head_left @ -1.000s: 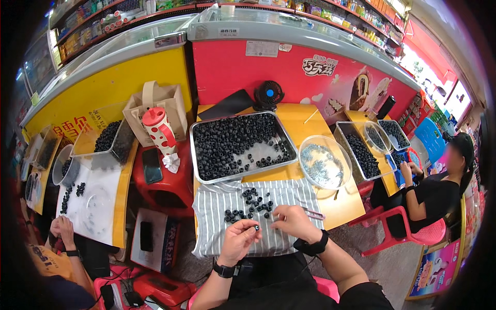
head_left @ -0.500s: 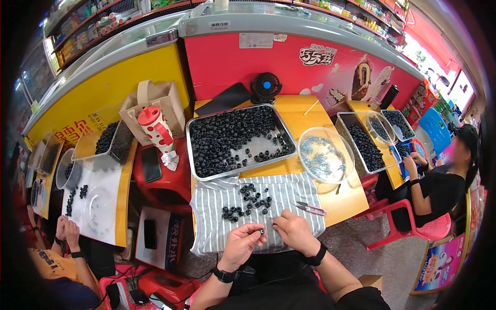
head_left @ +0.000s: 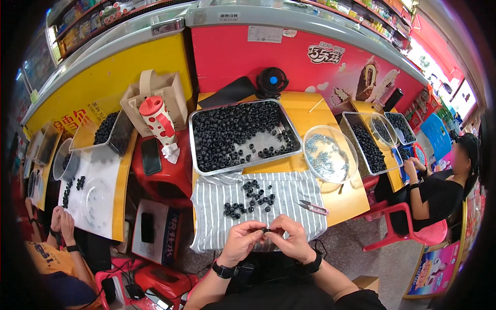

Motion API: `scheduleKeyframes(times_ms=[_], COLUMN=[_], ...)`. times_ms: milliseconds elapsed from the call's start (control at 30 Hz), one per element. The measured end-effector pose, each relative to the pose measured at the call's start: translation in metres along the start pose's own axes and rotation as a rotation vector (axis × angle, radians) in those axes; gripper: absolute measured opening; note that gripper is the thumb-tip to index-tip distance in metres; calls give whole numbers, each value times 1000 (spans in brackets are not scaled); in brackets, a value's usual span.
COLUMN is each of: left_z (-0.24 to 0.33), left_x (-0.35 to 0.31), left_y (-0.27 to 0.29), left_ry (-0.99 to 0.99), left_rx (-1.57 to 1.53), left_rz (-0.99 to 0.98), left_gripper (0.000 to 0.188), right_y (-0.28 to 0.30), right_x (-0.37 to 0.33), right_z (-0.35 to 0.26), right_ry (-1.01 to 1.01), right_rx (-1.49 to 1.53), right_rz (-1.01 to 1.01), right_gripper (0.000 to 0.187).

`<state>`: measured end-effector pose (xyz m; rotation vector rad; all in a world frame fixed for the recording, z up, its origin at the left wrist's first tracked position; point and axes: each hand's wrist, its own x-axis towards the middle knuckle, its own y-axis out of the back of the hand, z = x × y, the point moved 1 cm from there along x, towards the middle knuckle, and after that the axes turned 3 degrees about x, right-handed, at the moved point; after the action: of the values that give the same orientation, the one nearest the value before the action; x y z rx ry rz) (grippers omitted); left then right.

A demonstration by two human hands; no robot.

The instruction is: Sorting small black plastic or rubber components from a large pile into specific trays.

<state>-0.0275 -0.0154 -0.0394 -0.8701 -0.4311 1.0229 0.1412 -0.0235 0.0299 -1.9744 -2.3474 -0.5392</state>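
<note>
Both hands pinching one small black ring (head_left: 265,230) over the striped cloth (head_left: 289,194).
Left hand (head_left: 243,242) and right hand (head_left: 293,238) fingertips closed on it; loose rings (head_left: 250,199) just beyond, steel tray (head_left: 192,126) further back.

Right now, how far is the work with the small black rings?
Little looks done: no finished pile can be told apart. In hand: both hands, left hand and right hand, pinch one small black ring together over the striped cloth. A scatter of loose rings waits on the cloth, and the metal tray behind remains largely full.
</note>
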Motion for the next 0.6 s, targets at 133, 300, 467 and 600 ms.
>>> scheduleKeyframes(times_ms=[133, 300, 467, 600], left_z=[-2, 1, 1, 2], left_x=[1, -2, 0, 0], left_y=[0, -4, -3, -3], left_ry=[-35, -67, -55, -55], left_rx=[27, 54, 84, 94], left_rz=[-16, 3, 7, -5], left_gripper=[20, 18, 18, 19], right_y=[-1, -3, 0, -1], right_x=[1, 1, -1, 0], right_z=[1, -6, -8, -8], right_ry=[58, 33, 58, 62], right_rx=[-97, -108, -148, -126], right_rz=[-3, -21, -12, -5], right_gripper=[13, 13, 12, 10])
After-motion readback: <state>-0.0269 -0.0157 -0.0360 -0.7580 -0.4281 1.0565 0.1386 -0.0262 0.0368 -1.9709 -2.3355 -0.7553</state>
